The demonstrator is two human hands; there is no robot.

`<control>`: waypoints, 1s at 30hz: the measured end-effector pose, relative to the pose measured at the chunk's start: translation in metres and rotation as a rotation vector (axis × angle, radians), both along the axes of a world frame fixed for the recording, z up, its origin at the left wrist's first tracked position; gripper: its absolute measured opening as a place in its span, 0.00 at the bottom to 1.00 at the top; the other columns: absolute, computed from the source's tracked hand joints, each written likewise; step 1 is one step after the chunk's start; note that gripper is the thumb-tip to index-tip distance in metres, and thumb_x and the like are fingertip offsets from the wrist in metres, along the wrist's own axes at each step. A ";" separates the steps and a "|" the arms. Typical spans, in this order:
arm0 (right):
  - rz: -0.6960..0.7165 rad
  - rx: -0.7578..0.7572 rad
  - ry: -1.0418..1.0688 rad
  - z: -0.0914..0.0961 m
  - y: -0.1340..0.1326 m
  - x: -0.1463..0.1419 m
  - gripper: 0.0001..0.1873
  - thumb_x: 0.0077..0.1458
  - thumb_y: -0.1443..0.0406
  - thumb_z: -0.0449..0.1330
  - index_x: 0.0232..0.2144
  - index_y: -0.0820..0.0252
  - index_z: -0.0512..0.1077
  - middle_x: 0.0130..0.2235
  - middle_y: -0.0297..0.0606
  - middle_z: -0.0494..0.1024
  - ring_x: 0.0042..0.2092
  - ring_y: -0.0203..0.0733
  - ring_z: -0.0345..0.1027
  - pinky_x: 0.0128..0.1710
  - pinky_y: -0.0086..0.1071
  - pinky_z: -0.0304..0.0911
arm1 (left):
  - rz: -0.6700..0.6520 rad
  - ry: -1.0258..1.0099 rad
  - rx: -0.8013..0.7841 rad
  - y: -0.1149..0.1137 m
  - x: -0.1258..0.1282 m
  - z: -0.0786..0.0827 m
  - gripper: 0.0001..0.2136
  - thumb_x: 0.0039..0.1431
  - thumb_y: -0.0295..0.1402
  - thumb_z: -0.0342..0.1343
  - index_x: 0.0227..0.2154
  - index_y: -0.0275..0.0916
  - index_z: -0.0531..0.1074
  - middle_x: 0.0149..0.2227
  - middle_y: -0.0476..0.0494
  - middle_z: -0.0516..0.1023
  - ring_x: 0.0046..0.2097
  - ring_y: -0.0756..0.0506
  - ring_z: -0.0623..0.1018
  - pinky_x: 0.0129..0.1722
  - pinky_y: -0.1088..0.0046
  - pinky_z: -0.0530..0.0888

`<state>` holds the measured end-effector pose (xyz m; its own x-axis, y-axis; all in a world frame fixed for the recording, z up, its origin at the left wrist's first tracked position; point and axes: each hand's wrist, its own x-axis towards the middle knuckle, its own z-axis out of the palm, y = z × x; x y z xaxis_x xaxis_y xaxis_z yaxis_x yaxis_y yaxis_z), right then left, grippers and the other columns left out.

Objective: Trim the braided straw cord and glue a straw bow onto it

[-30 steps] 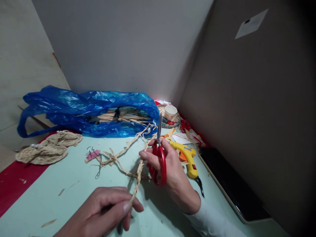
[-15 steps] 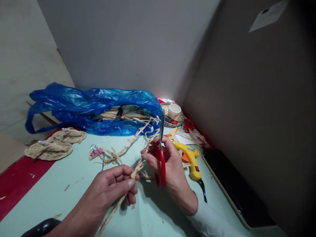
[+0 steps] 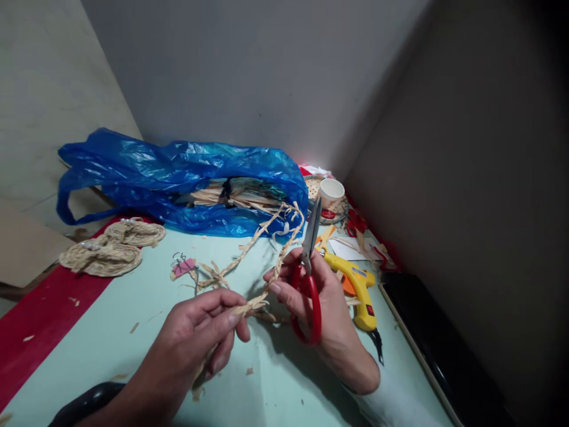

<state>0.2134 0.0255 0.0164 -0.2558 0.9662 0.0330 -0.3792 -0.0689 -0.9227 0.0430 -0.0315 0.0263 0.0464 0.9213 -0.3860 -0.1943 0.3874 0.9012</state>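
Hands (image 3: 195,331) with frayed braid (image 3: 255,305), slim metal scissors (image 3: 306,260)

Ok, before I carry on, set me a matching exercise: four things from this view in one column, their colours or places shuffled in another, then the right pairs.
Things:
1. scissors
2. glue gun
3. bag
4. braid

Colours or places:
A. pinched in the left hand, running up to the right hand
B. blue, with straw inside
C. red-handled, in the right hand
D. yellow, to the right of the right hand

Pairs: 1-C, 2-D, 3-B, 4-A
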 end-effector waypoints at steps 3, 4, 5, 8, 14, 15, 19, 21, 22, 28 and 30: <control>-0.013 -0.022 0.027 0.000 0.002 0.000 0.22 0.43 0.67 0.75 0.36 0.53 0.67 0.33 0.28 0.78 0.37 0.37 0.76 0.35 0.27 0.69 | -0.012 -0.100 -0.016 0.002 0.001 -0.003 0.09 0.55 0.37 0.64 0.31 0.38 0.74 0.26 0.48 0.76 0.19 0.57 0.61 0.18 0.80 0.55; -0.017 -0.021 0.036 -0.001 0.003 0.001 0.22 0.43 0.67 0.75 0.36 0.53 0.67 0.33 0.28 0.78 0.37 0.37 0.76 0.34 0.27 0.69 | -0.007 -0.108 -0.015 0.003 0.001 -0.004 0.08 0.54 0.36 0.65 0.32 0.38 0.74 0.26 0.48 0.76 0.20 0.57 0.61 0.19 0.80 0.55; -0.022 -0.016 0.044 -0.002 0.004 0.001 0.21 0.43 0.67 0.74 0.36 0.53 0.67 0.32 0.28 0.78 0.37 0.36 0.76 0.33 0.26 0.69 | -0.003 -0.102 -0.010 0.003 0.001 -0.005 0.09 0.54 0.36 0.65 0.33 0.38 0.74 0.27 0.48 0.76 0.21 0.56 0.61 0.20 0.80 0.54; -0.037 0.006 0.060 -0.004 0.007 0.004 0.21 0.45 0.66 0.74 0.36 0.53 0.67 0.32 0.27 0.79 0.35 0.34 0.75 0.32 0.24 0.68 | -0.002 -0.068 0.007 0.004 0.002 -0.006 0.11 0.53 0.37 0.67 0.35 0.38 0.76 0.26 0.49 0.75 0.22 0.56 0.58 0.21 0.79 0.51; -0.022 0.011 0.061 -0.003 0.008 0.007 0.21 0.46 0.67 0.74 0.37 0.54 0.67 0.33 0.28 0.79 0.34 0.31 0.74 0.31 0.21 0.67 | -0.018 -0.263 -0.076 0.006 0.001 -0.009 0.11 0.55 0.40 0.64 0.33 0.35 0.79 0.27 0.43 0.78 0.22 0.55 0.58 0.22 0.77 0.56; -0.011 0.010 0.068 -0.003 0.008 0.007 0.21 0.46 0.67 0.74 0.38 0.55 0.67 0.33 0.28 0.79 0.34 0.31 0.74 0.31 0.20 0.66 | -0.029 -0.287 -0.114 0.006 0.001 -0.010 0.10 0.55 0.39 0.64 0.32 0.35 0.79 0.27 0.43 0.78 0.22 0.55 0.58 0.22 0.77 0.56; 0.030 0.023 0.048 -0.004 0.009 0.008 0.20 0.50 0.64 0.72 0.39 0.55 0.65 0.33 0.28 0.77 0.30 0.29 0.70 0.28 0.21 0.65 | -0.025 -0.307 -0.179 0.007 -0.002 -0.009 0.09 0.50 0.35 0.70 0.30 0.37 0.79 0.25 0.46 0.77 0.23 0.54 0.62 0.23 0.79 0.58; 0.024 0.038 -0.013 -0.003 0.008 0.011 0.19 0.53 0.61 0.70 0.41 0.54 0.65 0.33 0.29 0.77 0.27 0.29 0.67 0.25 0.22 0.62 | -0.002 -0.306 -0.148 0.008 -0.004 -0.006 0.09 0.48 0.35 0.71 0.30 0.37 0.79 0.24 0.46 0.76 0.24 0.53 0.64 0.24 0.79 0.60; 0.017 0.050 -0.060 -0.002 0.007 0.013 0.18 0.55 0.59 0.69 0.42 0.54 0.64 0.32 0.29 0.76 0.26 0.30 0.65 0.24 0.23 0.61 | 0.009 -0.303 -0.128 0.009 -0.006 -0.004 0.09 0.48 0.35 0.71 0.30 0.38 0.79 0.24 0.46 0.76 0.24 0.53 0.65 0.24 0.79 0.61; 0.232 0.142 -0.339 0.016 -0.003 0.026 0.15 0.59 0.53 0.62 0.37 0.58 0.68 0.27 0.29 0.69 0.26 0.32 0.59 0.26 0.26 0.57 | 0.122 -0.249 0.028 0.012 -0.013 0.007 0.07 0.53 0.33 0.68 0.33 0.38 0.79 0.26 0.46 0.78 0.26 0.52 0.68 0.27 0.79 0.66; 0.385 0.120 -0.373 0.023 -0.006 0.026 0.16 0.57 0.52 0.64 0.35 0.58 0.70 0.28 0.31 0.70 0.27 0.33 0.60 0.28 0.27 0.58 | 0.142 -0.217 0.075 0.012 -0.014 0.007 0.08 0.53 0.35 0.68 0.34 0.38 0.80 0.26 0.46 0.78 0.26 0.52 0.68 0.27 0.78 0.66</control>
